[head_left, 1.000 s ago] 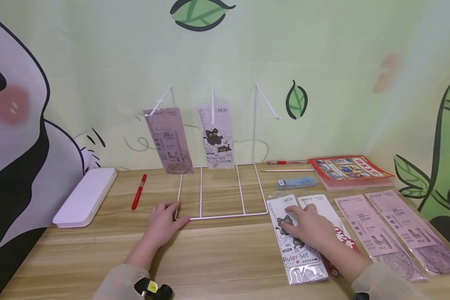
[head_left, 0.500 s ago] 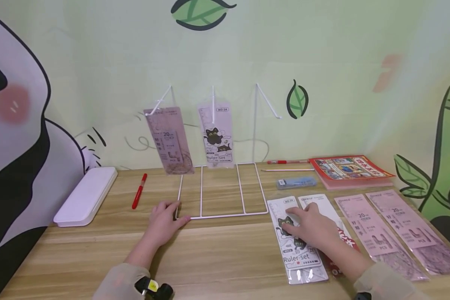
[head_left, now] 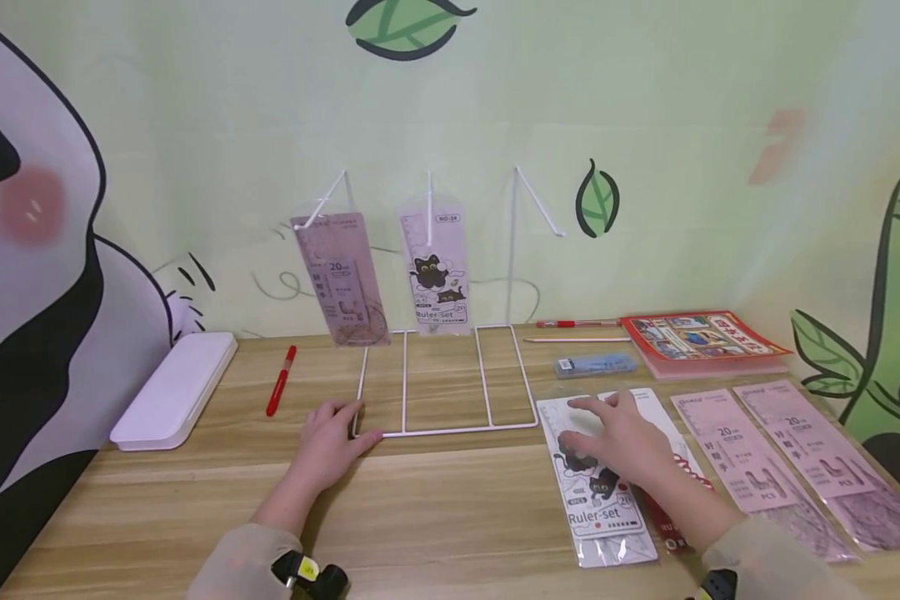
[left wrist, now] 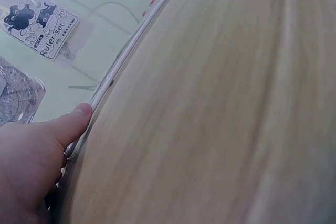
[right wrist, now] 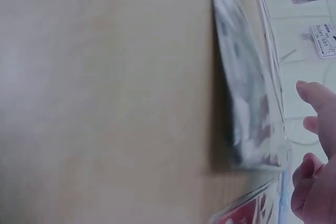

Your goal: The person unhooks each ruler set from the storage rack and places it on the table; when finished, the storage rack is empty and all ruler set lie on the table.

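We see a wood-grain tabletop (head_left: 450,525) across the lower part of the head view, and on it a white wire rack (head_left: 457,430) whose base lies flat in front of the wall. Two sleeved forearms reach in from the near edge. The left hand (head_left: 332,446) is low at the rack's near left corner, thumb and fingers closed around the wire there. The right hand (head_left: 626,442), palm down, is poised above the packets, thumb and index finger spread, the rest loosely bent, holding nothing that we can make out.

Directly below the right hand lies the cat-print packet (head_left: 591,492), flat, just right of the rack and well apart from the left hand. Beside it a white-and-red packet (head_left: 651,408) runs under the right hand and forearm, which hide much of it. Two pink packets (head_left: 757,475) lie farther right; a second cat-print packet (head_left: 437,279) hangs from the rack's middle hook.

In the left wrist view we find most of the left fingers hidden behind the thumb. In the right wrist view the right hand is cut off by the edge, and the nearer packet is too blurred to read.
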`<state>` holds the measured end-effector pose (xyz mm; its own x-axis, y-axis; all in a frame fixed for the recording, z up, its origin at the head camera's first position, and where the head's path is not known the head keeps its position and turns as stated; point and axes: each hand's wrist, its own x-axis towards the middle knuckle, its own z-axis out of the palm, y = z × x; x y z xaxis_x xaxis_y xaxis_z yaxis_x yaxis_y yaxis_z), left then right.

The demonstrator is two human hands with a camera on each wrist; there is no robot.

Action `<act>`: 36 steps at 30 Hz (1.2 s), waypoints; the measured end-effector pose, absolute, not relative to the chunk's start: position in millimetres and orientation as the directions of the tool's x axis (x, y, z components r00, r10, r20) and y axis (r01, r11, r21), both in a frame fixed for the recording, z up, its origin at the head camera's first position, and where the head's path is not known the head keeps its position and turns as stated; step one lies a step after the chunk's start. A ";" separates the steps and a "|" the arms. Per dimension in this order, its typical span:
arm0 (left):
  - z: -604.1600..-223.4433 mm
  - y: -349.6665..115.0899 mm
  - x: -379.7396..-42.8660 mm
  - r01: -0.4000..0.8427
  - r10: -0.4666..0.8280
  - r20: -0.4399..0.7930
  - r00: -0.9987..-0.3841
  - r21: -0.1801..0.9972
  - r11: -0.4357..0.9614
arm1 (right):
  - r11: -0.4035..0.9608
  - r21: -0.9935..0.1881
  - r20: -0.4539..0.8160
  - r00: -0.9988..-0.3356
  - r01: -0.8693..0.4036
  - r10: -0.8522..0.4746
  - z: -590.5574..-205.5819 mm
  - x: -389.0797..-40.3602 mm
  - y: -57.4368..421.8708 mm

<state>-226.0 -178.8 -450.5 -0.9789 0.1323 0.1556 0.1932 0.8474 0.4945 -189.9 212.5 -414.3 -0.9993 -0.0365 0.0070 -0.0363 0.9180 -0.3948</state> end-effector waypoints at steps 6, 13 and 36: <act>-448.7 -177.6 -226.7 0.188 0.130 0.148 -0.980 0.503 0.844 | 0.896 -0.438 0.029 -0.997 -0.078 -0.073 -406.2 -206.5 201.9; -449.2 -179.0 -227.1 0.184 0.130 0.141 -0.982 0.509 0.841 | 0.788 -0.558 0.137 -0.965 -0.261 -0.222 -394.0 -239.3 175.0; -449.5 -179.0 -228.1 0.200 0.141 0.153 -0.978 0.503 0.841 | 0.685 -0.592 0.269 -0.906 -0.423 -0.327 -331.8 -299.2 100.8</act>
